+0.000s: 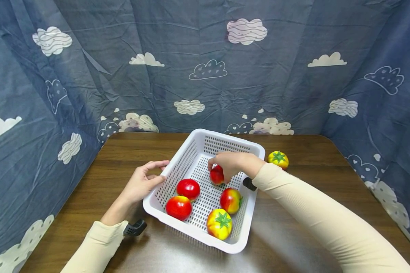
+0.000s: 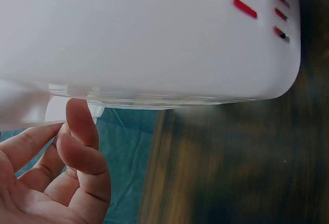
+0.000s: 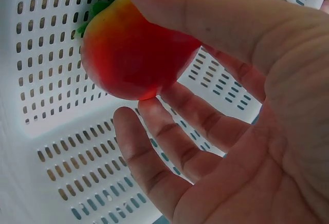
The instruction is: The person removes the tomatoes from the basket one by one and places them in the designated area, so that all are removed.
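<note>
A white perforated plastic basket (image 1: 201, 240) stands at an angle on the table. Inside it, my right hand (image 1: 234, 163) holds a red-and-yellow toy tomato (image 3: 139, 54), thumb over the top and fingers from below; its green leaves show in the right wrist view. My left hand (image 1: 145, 181) is at the basket's left rim, thumb and index fingertips right at the edge, other fingers loosely bent under it in the left wrist view. Also in the basket are two mostly red toy tomatoes (image 1: 188, 189), a red-yellow one (image 1: 230, 201) and a yellow one with green leaves (image 1: 220, 224).
Another yellow toy tomato (image 1: 278, 160) lies on the brown wooden table (image 1: 123, 151), right of the basket and partly behind the right sleeve (image 1: 321, 212). A blue curtain (image 1: 198, 94) with white clouds hangs around the back and sides of the table.
</note>
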{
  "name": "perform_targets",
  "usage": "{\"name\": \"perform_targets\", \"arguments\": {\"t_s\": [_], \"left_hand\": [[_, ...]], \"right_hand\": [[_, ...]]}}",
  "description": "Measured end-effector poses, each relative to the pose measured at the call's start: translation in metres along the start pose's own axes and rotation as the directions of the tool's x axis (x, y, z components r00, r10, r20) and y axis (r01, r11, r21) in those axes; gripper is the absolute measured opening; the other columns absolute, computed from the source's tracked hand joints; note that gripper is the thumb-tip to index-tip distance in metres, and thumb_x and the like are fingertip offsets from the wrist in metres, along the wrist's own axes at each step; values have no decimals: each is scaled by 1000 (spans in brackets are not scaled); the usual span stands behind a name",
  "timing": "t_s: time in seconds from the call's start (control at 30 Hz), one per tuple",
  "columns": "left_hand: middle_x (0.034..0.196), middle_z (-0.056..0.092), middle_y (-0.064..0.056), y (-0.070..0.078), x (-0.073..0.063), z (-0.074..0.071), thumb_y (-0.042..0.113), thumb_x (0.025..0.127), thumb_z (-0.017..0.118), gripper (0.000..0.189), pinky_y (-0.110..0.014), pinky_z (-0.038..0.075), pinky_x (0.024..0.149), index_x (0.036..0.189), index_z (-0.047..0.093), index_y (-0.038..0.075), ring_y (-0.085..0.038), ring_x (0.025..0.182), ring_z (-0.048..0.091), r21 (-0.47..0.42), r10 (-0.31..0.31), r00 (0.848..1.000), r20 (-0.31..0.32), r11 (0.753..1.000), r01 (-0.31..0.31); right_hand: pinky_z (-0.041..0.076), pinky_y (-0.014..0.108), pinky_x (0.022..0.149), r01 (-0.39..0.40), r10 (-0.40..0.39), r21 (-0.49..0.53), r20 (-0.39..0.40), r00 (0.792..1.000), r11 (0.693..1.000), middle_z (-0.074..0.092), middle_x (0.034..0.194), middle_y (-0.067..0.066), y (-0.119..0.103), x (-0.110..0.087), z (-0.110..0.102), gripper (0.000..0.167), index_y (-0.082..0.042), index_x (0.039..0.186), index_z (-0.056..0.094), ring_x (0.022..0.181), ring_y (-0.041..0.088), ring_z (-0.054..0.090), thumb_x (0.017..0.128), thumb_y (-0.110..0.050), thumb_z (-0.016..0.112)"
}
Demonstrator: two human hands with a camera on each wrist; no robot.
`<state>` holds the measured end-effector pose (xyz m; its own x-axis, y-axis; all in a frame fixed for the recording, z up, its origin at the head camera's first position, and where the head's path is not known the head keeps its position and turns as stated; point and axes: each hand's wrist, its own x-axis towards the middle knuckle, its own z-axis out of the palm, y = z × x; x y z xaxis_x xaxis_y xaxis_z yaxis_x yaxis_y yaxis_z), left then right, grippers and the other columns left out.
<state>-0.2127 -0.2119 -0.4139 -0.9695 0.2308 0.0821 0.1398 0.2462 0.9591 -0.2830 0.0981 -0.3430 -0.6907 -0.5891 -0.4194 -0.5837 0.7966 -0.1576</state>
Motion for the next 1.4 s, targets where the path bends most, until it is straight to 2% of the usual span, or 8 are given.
{"name": "perform_targets", "arguments": {"t_s": [0.2,0.6,0.8,0.9,1.23,1.4], "left_hand": [[128,56,-28,1,-1,0,0,97,67,49,-44,69,71,146,62,0,-28,86,81,0,-8,1000,-8,1000,8],[128,56,-28,2,-1,1,-1,97,67,49,-44,69,70,146,62,-1,-26,84,80,-6,-4,1000,-2,1000,4],[127,57,-28,2,-2,2,0,97,67,50,-42,69,71,146,62,0,-29,86,81,2,-3,1000,2,1000,3],[128,57,-28,2,-2,2,0,97,67,50,-43,69,71,147,62,0,-30,87,81,11,1,1000,6,1000,-1],[129,57,-27,1,-1,0,1,98,68,49,-43,69,72,147,63,2,-33,90,81,25,-10,1000,-5,1000,10],[129,57,-27,2,-1,0,1,98,68,49,-43,69,72,147,63,2,-33,90,81,25,-8,1000,-7,1000,8]], "right_hand": [[62,37,102,-15,15,17,1,1000,1000,67,129,9,0,1,0,60,-20,133,70,120,25,59,80,-5,93],[62,38,103,-20,20,1,2,1000,1000,70,126,8,-1,3,2,59,-19,132,69,117,25,61,79,-8,94],[64,32,85,-35,35,8,52,998,999,69,115,8,-3,3,3,52,-19,124,66,104,23,62,81,-6,92],[63,30,81,-38,37,13,65,997,999,68,112,7,-3,4,2,51,-19,123,66,100,22,62,81,-6,92],[60,27,80,-27,17,133,76,997,991,67,109,7,8,0,-4,51,-14,131,63,92,20,64,85,-12,84],[59,27,81,-21,11,174,57,998,985,68,110,8,13,-4,-9,47,-15,130,61,93,19,64,87,-16,79]]}}
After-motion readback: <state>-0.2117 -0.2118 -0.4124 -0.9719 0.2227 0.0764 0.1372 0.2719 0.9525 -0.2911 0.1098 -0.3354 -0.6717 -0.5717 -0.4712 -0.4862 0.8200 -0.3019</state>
